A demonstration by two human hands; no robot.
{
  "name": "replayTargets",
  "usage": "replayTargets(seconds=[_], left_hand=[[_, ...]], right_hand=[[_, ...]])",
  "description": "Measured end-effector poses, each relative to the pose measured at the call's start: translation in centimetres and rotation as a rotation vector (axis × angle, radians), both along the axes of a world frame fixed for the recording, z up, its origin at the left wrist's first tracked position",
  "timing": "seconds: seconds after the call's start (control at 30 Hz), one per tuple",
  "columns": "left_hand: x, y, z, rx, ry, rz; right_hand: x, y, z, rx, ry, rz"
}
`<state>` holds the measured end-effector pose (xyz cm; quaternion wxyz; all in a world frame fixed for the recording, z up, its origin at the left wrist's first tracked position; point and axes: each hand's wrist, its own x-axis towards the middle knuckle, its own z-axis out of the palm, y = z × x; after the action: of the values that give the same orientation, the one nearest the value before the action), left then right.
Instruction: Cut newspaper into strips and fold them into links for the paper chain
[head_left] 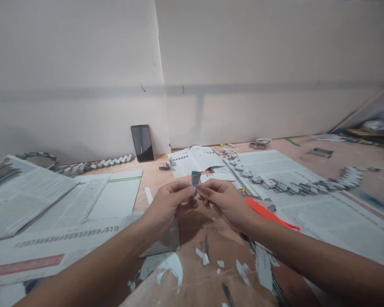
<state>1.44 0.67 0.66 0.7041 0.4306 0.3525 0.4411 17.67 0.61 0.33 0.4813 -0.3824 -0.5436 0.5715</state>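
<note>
A small folded grey-blue paper piece [196,178] stands upright between my two hands, just above the middle of the table. My left hand [173,199] pinches its lower left side between thumb and fingers. From the right, my right hand [225,200] grips the same piece low down, its fingertips nearly touching the left ones. The lower end of the piece is partly hidden by fingers. Beneath and in front of the hands, white paper scraps [205,258] lie on the brown tabletop [198,238].
Newspapers [64,213] cover the left side. A folded-paper chain [294,187] curves across newspaper at right; another chain [96,164] lies back left. A phone [142,143] leans on the wall. An open booklet [196,158] and an orange-red item [269,213] lie near the hands.
</note>
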Motion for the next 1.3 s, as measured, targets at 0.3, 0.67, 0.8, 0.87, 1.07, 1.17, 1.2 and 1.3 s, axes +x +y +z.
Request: replayTargets(seconds=[0.3, 0.67, 0.8, 0.87, 1.07, 1.17, 1.2, 1.3], left_hand=[[-0.1, 0.3, 0.1, 0.219, 0.183, -0.018], [-0.4, 0.4, -0.2, 0.151, 0.14, -0.121], [-0.4, 0.4, -0.3, 0.046, 0.025, -0.127], [-0.4, 0.4, -0.3, 0.02, -0.066, -0.136], [-0.6, 0.8, -1.2, -0.022, -0.226, -0.198], [-0.7, 0.9, -1.7, 0.013, -0.217, -0.212], [-0.7, 0.8, -1.7, 0.032, -0.209, -0.21], [-0.6, 0.7, -1.6, 0.105, -0.175, -0.177]], right_hand=[[0.1, -0.2, 0.6, 0.047, -0.049, -0.035], [0.2, 0.0, 0.3, 0.085, -0.045, -0.039], [0.4, 0.0, 0.6, 0.095, -0.076, -0.013], [0.4, 0.1, 0.7, 0.103, -0.072, -0.01], [0.2, -0.5, 1.1, 0.223, -0.089, 0.008], [0.0, -1.1, 1.3, 0.28, -0.117, -0.016], [0.0, -1.2, 1.4, 0.293, -0.134, -0.025], [0.0, -1.3, 1.5, 0.32, -0.198, -0.044]])
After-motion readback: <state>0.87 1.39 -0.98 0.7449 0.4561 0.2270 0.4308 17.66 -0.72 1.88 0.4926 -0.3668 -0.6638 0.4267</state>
